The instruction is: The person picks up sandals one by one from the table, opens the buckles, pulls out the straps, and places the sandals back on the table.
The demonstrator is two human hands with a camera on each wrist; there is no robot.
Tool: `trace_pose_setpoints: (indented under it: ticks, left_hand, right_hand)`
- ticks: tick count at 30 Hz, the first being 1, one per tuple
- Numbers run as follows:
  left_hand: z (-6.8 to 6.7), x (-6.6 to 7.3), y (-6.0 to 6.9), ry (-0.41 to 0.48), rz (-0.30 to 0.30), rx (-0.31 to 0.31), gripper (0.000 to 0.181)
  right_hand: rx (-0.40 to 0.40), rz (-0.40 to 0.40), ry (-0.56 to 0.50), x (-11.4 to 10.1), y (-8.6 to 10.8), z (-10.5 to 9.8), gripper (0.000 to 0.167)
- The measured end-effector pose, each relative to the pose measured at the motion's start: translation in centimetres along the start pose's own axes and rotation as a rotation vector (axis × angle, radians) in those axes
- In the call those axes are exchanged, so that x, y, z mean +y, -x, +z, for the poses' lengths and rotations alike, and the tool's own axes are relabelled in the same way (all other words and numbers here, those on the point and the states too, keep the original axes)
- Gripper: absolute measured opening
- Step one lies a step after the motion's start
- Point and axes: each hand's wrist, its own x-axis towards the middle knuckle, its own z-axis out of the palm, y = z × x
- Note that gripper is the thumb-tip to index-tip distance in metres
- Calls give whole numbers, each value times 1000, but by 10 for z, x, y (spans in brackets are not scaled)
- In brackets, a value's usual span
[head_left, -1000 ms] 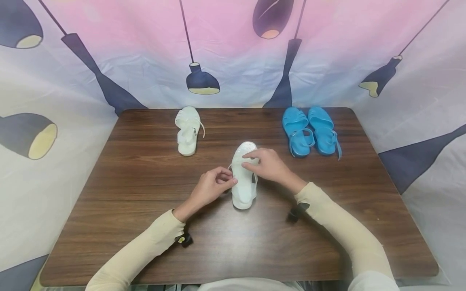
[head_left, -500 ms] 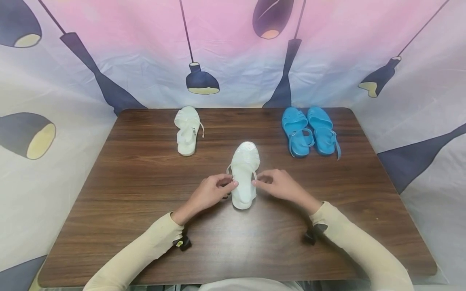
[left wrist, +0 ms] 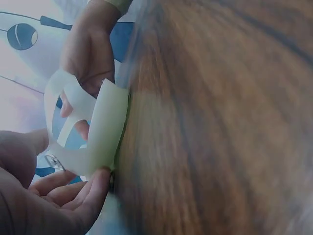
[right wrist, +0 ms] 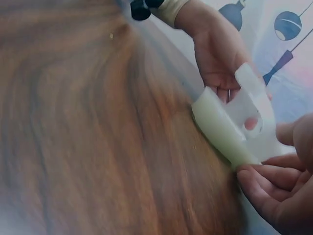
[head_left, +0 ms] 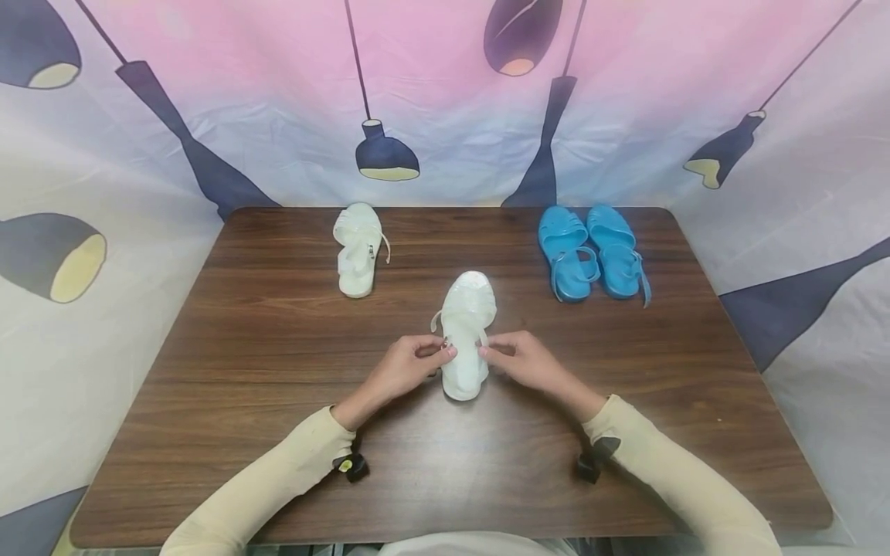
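A white sandal (head_left: 470, 301) lies upright in the middle of the table, toe pointing away from me. My left hand (head_left: 405, 369) holds its left side, thumb by the small metal buckle (left wrist: 55, 161). On the opposite side my right hand (head_left: 531, 363) grips the sandal's side at the strap, thumb over the edge. A loose strap end (head_left: 436, 320) sticks out at the left. In the left wrist view the sandal's heel (left wrist: 110, 122) shows between both hands, with fingertips low against the sole; the right wrist view shows the heel (right wrist: 220, 125) from the other side.
Another white sandal (head_left: 358, 251) stands at the back left of the brown wooden table (head_left: 264, 371). At the back right are two blue sandals, one (head_left: 565, 251) beside the other (head_left: 615, 251). A printed cloth (head_left: 452, 116) hangs behind the table.
My right hand has come down from the sandal's front to its right side and now grips there. The left hand stays at the left side; the sandal has barely moved.
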Motion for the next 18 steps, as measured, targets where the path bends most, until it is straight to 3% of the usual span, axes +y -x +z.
trace_pose_setpoints:
  ticks: [3, 8, 12, 18]
  left_hand:
    - [1, 0, 1, 46, 7, 23, 37]
    - [4, -2, 1, 229, 15, 44, 37]
    - [4, 0, 0, 354, 10, 55, 39]
    - [-4, 8, -1, 431, 22, 73, 37]
  right_hand:
    - [10, 27, -97, -2, 1, 2, 38]
    - [34, 37, -204, -3, 1, 7, 35]
    - [63, 41, -234, -7, 0, 9, 35]
    - [129, 68, -248, -20, -2, 6, 37]
